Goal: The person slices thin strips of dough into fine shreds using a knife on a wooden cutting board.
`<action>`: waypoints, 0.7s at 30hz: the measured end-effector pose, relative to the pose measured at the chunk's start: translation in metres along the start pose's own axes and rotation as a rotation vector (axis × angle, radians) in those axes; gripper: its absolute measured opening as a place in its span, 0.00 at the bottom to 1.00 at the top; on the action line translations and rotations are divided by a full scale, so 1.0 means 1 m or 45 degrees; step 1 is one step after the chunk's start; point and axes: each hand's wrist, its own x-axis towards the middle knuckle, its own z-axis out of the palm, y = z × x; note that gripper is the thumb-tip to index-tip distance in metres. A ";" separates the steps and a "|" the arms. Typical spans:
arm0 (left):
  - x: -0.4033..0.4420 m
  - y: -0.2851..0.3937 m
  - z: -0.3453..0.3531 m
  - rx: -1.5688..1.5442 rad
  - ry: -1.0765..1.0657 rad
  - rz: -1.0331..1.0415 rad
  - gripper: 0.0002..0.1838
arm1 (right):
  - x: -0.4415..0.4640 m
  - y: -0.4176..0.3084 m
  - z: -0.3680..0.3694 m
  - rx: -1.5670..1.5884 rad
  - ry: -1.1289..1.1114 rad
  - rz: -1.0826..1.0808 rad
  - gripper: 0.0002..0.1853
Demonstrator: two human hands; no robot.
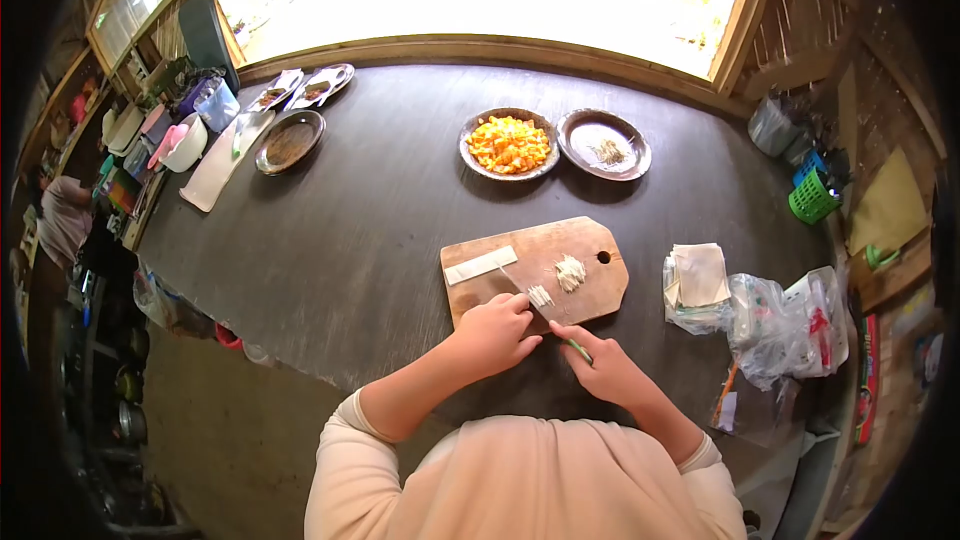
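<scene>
A wooden cutting board with a dark hole at its right end lies on the table in front of me. My right hand grips a knife by its green handle, the blade slanting up and left across the board. At the blade's left side, my left hand has its fingers curled together; whatever they pinch is hidden. Short pale strips lie against the blade near my left fingertips. Beyond them sits a small heap of pale shreds. A flat white rectangular piece rests at the board's left.
Behind the board stand a plate of orange chopped pieces and a plate with a small pale pile. Plastic bags lie at right, near a green basket. A dark plate and white tray are left.
</scene>
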 end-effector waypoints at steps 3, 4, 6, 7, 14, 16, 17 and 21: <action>0.000 -0.001 0.002 0.004 -0.035 -0.012 0.19 | -0.005 -0.003 -0.005 -0.017 -0.060 0.029 0.21; 0.000 -0.001 0.003 0.010 -0.039 -0.008 0.19 | -0.005 -0.005 -0.006 -0.015 -0.077 0.073 0.21; 0.000 -0.002 0.002 0.017 -0.045 -0.005 0.19 | -0.003 -0.005 -0.005 -0.010 -0.094 0.117 0.21; 0.000 -0.002 0.003 0.013 -0.034 -0.002 0.19 | -0.002 -0.005 -0.001 -0.007 -0.063 0.084 0.21; -0.001 -0.001 0.002 -0.008 -0.010 0.000 0.19 | -0.001 -0.001 0.003 -0.006 -0.026 0.021 0.21; 0.000 -0.002 0.003 0.000 -0.019 0.002 0.19 | -0.004 -0.014 -0.005 -0.021 -0.071 0.091 0.20; 0.000 -0.002 0.003 0.005 -0.034 0.007 0.19 | -0.005 -0.020 -0.009 -0.033 -0.113 0.166 0.20; 0.001 0.001 -0.001 0.019 -0.080 -0.020 0.19 | -0.004 -0.021 -0.011 -0.069 -0.173 0.275 0.21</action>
